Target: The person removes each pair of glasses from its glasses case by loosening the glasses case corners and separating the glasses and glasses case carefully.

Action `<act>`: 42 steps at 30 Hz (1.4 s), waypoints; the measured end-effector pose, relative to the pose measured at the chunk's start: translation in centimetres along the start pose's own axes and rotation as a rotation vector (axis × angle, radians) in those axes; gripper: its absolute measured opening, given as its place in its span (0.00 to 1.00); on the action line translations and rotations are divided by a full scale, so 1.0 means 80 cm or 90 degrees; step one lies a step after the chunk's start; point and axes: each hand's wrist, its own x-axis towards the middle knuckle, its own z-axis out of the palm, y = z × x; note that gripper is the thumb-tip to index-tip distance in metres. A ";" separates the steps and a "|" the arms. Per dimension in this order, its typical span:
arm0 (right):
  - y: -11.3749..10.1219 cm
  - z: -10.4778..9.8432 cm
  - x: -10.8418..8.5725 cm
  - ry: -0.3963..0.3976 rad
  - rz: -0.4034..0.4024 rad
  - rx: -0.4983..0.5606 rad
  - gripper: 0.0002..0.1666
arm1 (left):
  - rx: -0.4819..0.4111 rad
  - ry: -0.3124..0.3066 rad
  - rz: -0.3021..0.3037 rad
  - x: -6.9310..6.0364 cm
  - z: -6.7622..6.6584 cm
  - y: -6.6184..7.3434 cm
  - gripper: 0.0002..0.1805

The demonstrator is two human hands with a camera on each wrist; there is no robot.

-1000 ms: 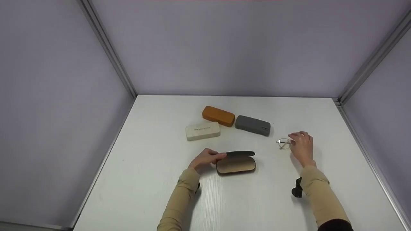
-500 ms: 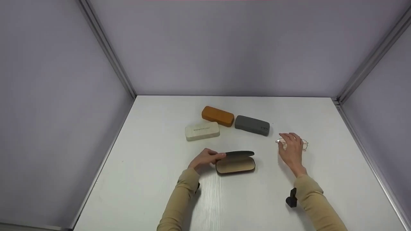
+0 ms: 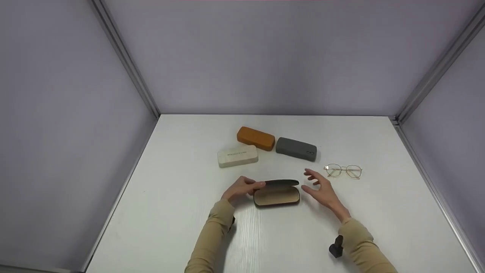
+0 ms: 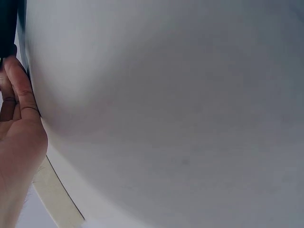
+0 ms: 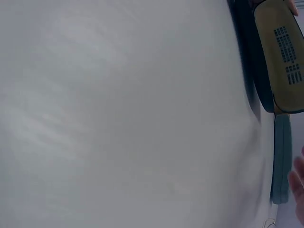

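Observation:
A dark glasses case (image 3: 276, 196) with a tan lining stands with its lid raised on the white table. My left hand (image 3: 241, 188) grips its left end, thumb by the lid. In the left wrist view that hand (image 4: 21, 137) touches a dark edge of the case (image 4: 7, 28). Just off the case's right end is my right hand (image 3: 322, 191), fingers spread and holding nothing. The right wrist view shows printing inside the raised lid (image 5: 285, 61). Thin gold-framed eyeglasses (image 3: 343, 169) lie on the table beyond my right hand.
Three closed glasses cases lie farther back: orange (image 3: 256, 138), cream with lettering (image 3: 238, 156) and grey (image 3: 296, 149). The white table (image 3: 170, 182) is bounded by pale panels (image 3: 265, 57) at the back and sides.
My right hand has released the eyeglasses, which now lie flat, and moved left and nearer to the dark glasses case. My left hand has stayed on the case.

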 end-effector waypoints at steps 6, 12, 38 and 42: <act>-0.003 0.018 -0.009 -0.131 -0.004 0.022 0.46 | -0.014 0.001 0.005 -0.001 0.000 0.000 0.24; -0.002 0.035 -0.012 -0.170 0.008 -0.053 0.56 | -0.010 0.001 0.008 -0.002 -0.001 0.002 0.25; 0.022 0.052 -0.019 -0.103 0.007 0.062 0.59 | 0.016 -0.036 -0.001 0.002 -0.003 0.007 0.28; 0.024 0.053 -0.020 -0.089 -0.003 0.030 0.59 | 0.028 -0.054 0.008 0.002 -0.003 0.008 0.27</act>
